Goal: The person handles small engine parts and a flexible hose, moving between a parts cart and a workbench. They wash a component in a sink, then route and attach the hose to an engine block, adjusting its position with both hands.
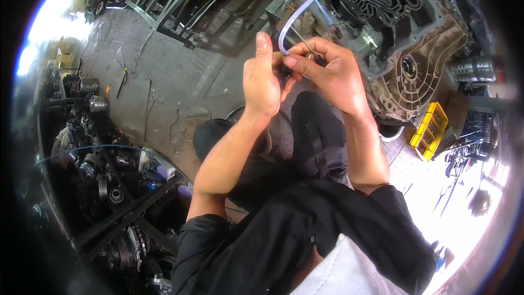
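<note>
Between both hands, left and right, each grip pinches 1 pale looped tube.

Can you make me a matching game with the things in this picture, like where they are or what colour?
Things:
1. looped tube
2. plastic crate
3. metal gearbox casing
4. rack of gears

Descriptions:
A. yellow, on the floor at the right
B. pale, pinched between both hands
C. dark, at lower left
D. grey, with maze-like channels, behind the hands

Pairs: 1-B, 2-A, 3-D, 4-C
</note>
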The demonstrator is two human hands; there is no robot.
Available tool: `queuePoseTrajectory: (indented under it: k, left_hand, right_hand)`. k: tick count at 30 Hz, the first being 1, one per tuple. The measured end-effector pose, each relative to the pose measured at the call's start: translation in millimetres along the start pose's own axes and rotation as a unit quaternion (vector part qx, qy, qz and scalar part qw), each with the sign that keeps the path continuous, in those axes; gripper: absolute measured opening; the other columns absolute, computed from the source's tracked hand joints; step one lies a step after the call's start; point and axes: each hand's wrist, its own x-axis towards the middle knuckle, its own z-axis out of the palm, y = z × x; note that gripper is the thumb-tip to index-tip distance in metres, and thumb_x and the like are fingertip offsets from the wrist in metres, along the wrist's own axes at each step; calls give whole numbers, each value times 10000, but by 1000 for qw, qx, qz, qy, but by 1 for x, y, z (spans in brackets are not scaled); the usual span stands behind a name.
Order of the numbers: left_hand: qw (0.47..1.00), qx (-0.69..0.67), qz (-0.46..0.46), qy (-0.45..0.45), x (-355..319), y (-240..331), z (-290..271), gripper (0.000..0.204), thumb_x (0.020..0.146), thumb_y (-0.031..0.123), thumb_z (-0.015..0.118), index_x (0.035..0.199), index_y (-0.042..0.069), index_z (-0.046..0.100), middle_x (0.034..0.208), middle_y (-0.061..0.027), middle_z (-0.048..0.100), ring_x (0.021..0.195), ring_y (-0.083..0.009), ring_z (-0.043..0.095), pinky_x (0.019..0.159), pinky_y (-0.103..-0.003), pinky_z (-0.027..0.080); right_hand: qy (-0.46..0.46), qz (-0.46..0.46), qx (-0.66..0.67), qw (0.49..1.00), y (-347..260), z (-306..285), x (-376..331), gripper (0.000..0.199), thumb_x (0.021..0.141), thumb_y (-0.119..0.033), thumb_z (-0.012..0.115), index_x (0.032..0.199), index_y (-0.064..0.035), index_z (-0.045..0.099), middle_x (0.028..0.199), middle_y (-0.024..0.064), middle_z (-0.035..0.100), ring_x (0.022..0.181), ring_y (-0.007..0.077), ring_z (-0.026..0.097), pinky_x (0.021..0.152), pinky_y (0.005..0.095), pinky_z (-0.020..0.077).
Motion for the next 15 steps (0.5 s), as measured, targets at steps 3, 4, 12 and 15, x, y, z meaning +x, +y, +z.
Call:
queuePoseTrajectory:
  k: [3,4,12,15]
  left_hand:
    - [1000,27,-8,5,-2,4,-2,877,1030,649,256,749,-72,668,595,-128,591,393,-112,455,344,-229,309]
    - [999,41,-7,6,-3,5,-3,864,1029,652,257,730,-55,653,569,-113,567,386,-115,441,351,-235,306]
    - [991,105,69,50,-7,1,4,792,1041,626,282,673,3,604,513,-50,503,374,-93,397,352,-244,275]
    - [997,68,40,23,-5,8,4,766,1045,613,296,681,14,606,516,-40,501,376,-90,396,349,-245,271]
  right_hand:
    - [-1,-45,-40,998,4,4,4,187,867,-114,771,968,27,701,827,60,721,720,68,630,625,239,491]
    - [9,-69,-64,996,5,7,4,182,865,-114,770,956,27,699,832,68,725,725,77,641,628,248,497]
    - [75,-142,-105,981,3,22,2,84,852,-44,728,876,16,675,740,115,652,619,205,616,589,315,480]
    - [76,-143,-92,982,-2,20,4,124,862,-73,741,851,24,665,731,101,653,608,145,598,577,299,473]
